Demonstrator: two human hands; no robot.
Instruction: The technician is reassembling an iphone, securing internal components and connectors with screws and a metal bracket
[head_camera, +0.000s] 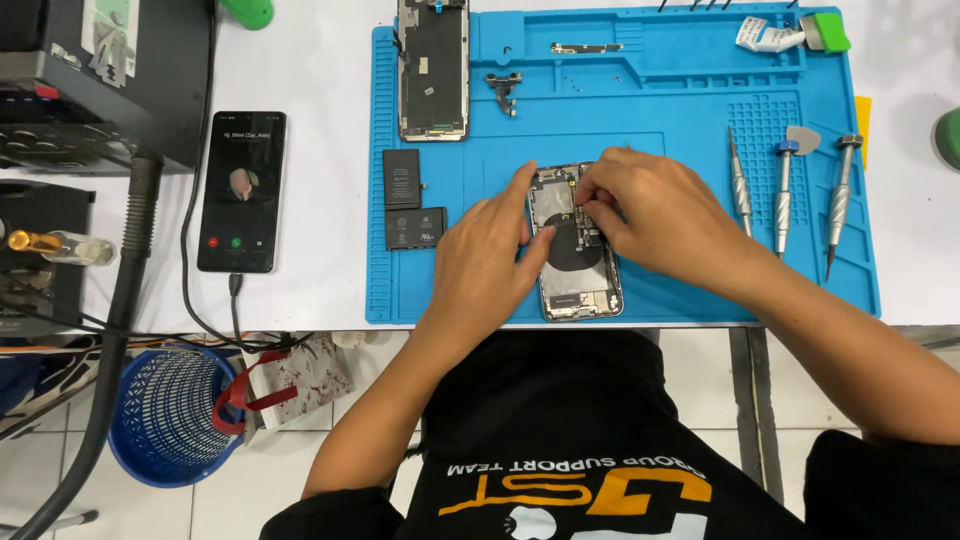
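the opened phone body (577, 262) lies face-up near the front edge of the blue work mat (690, 280), its innards bare, a round black coil at its middle. the left hand (485, 262) rests on the phone's left side, fingers spread, the forefinger stretched up along the upper left edge and the thumb touching the coil area. the right hand (655, 215) covers the phone's upper right corner, its fingertips pressed together over a small part inside the frame; what they pinch is too small to tell.

just left of the phone lies a black l-shaped battery (410, 205) with small white labels on its 2 blocks. the detached screen (433, 68) lies at the mat's top left, inner side up. near it sit a small metal bracket (503, 88) and a thin flex strip (585, 47). right of the hands, 3 screwdrivers (784, 195) with silver knurled grips lie side by side, a grey pick at the top of the middle one.

off the mat, on the white tabletop (320, 150), a second phone (241, 190) lies lit with a call screen, a cable plugged into its lower end. a blue basket (170, 415) stands on the floor below.
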